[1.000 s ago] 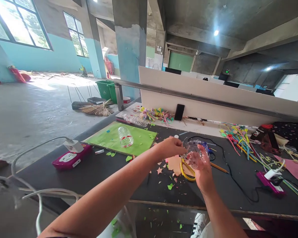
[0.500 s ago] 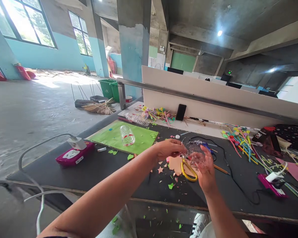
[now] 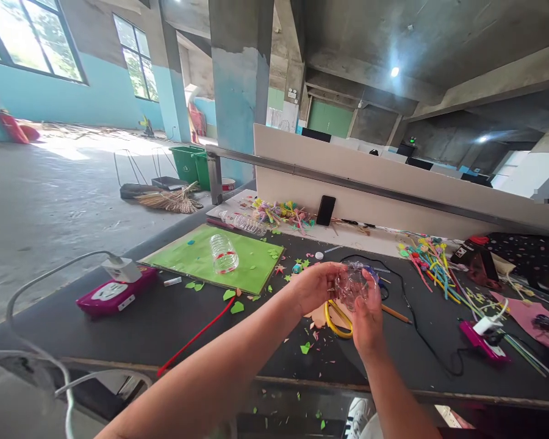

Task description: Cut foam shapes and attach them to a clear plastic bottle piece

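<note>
Both my hands hold a clear plastic bottle piece point(image 3: 351, 285) just above the black table point(image 3: 174, 317). My left hand point(image 3: 315, 285) grips its left side with curled fingers. From the right and below, my right hand point(image 3: 368, 311) wraps around it. Directly under the hands lie yellow-handled scissors point(image 3: 336, 322) on a peach paper cut-out, with green and pink paper scraps scattered about.
A green sheet point(image 3: 210, 259) carries a cut clear bottle point(image 3: 223, 253). A pink power strip point(image 3: 114, 291) with a white plug sits left, a red stick point(image 3: 196, 334) in front. Coloured straws point(image 3: 432, 262), a pencil point(image 3: 396, 313), a black cable and a second pink strip point(image 3: 482, 340) lie right. A phone point(image 3: 326, 210) leans on the white divider.
My hands have drawn together round the clear bottle piece, the left hand closing on it. The view has shifted, and a red stick now shows on the table.
</note>
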Demonstrator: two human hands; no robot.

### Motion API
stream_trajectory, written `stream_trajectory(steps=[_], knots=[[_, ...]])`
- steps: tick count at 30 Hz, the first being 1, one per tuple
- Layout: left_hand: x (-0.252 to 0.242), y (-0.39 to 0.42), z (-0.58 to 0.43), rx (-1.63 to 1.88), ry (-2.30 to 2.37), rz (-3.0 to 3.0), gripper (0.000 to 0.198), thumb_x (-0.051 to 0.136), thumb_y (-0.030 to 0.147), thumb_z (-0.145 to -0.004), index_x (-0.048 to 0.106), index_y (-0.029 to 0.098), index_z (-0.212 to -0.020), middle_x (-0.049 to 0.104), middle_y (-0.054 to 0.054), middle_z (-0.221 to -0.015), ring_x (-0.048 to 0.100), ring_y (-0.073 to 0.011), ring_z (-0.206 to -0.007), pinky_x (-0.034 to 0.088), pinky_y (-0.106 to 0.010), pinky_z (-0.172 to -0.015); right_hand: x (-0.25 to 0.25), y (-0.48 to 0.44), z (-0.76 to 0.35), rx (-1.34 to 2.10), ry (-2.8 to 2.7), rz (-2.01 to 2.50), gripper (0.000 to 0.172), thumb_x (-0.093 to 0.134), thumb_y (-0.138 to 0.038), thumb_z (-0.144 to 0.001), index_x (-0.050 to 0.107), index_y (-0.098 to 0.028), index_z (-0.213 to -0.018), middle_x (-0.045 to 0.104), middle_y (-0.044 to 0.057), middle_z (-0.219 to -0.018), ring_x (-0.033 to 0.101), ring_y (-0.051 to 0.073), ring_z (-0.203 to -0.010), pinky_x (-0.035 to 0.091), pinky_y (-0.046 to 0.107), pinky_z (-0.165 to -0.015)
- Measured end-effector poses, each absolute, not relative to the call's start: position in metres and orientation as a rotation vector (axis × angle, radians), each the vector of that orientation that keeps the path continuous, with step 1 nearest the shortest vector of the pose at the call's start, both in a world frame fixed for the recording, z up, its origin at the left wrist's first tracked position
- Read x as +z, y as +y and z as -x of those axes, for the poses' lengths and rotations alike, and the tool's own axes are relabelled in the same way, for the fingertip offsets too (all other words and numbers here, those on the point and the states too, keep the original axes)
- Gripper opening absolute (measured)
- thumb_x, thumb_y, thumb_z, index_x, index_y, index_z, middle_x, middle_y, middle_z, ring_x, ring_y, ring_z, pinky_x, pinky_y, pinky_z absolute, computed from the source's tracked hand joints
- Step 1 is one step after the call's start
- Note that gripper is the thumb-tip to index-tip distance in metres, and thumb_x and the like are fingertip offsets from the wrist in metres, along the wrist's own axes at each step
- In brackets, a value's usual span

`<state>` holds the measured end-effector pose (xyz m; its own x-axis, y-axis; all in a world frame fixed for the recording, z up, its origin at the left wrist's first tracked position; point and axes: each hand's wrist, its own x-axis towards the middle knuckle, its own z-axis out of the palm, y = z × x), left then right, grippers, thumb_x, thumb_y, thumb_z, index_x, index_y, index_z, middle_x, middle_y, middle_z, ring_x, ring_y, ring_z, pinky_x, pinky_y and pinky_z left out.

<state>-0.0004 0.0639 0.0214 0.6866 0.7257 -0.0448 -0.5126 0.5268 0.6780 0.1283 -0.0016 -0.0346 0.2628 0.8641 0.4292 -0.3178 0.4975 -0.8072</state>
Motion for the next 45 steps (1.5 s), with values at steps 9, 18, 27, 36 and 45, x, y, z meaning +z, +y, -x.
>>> stream_trajectory(steps=[9,18,27,36,45], knots=[[0.009,0.05,-0.019,1.102,0.309,-0.587,0.045,0.045,0.054,-0.091,0.058,0.021,-0.118,0.066,-0.008,-0.099,0.064,-0.0171,-0.083,0.049,-0.029,-0.074,-0.031,0.001,-0.131,0.819,-0.94,0.691,0.057,0.06,-0.044,-0.086,0.038,-0.03,-0.136,0.062,0.008,-0.119,0.064,0.024,-0.106,0.046,0.047,-0.097],[-0.014,0.013,-0.037,1.079,0.251,-0.942,0.074,0.078,0.036,-0.074,0.045,0.026,-0.139,0.057,-0.008,-0.135,0.047,-0.0245,-0.13,0.032,-0.034,-0.11,-0.037,-0.001,-0.131,0.786,-0.948,0.858,0.06,0.06,-0.046,-0.087,0.034,-0.033,-0.14,0.06,0.008,-0.127,0.062,0.023,-0.112,0.048,0.045,-0.097],[-0.018,0.024,-0.026,1.008,0.252,-0.778,0.066,0.081,0.026,-0.069,0.054,0.026,-0.129,0.064,-0.006,-0.123,0.06,-0.0235,-0.115,0.041,-0.034,-0.102,-0.046,0.007,-0.132,0.748,-1.148,0.888,0.074,0.067,-0.05,-0.082,0.03,-0.03,-0.143,0.055,0.01,-0.13,0.06,0.024,-0.113,0.046,0.043,-0.1],[-0.022,0.037,-0.015,0.938,0.161,-0.807,0.058,0.073,0.025,-0.079,0.053,0.026,-0.133,0.061,-0.01,-0.13,0.061,-0.0234,-0.114,0.044,-0.035,-0.1,-0.041,0.003,-0.124,0.681,-1.192,0.937,0.076,0.071,-0.043,-0.08,0.03,-0.03,-0.143,0.046,0.011,-0.143,0.053,0.026,-0.126,0.044,0.042,-0.104],[-0.028,0.06,0.013,0.849,0.081,-1.079,0.057,0.072,0.033,-0.081,0.054,0.022,-0.134,0.066,-0.012,-0.121,0.064,-0.0252,-0.107,0.049,-0.034,-0.089,-0.035,-0.001,-0.147,0.512,-1.353,0.993,0.08,0.062,-0.025,-0.082,0.02,-0.034,-0.149,0.025,0.004,-0.158,0.03,0.027,-0.142,0.029,0.048,-0.114]])
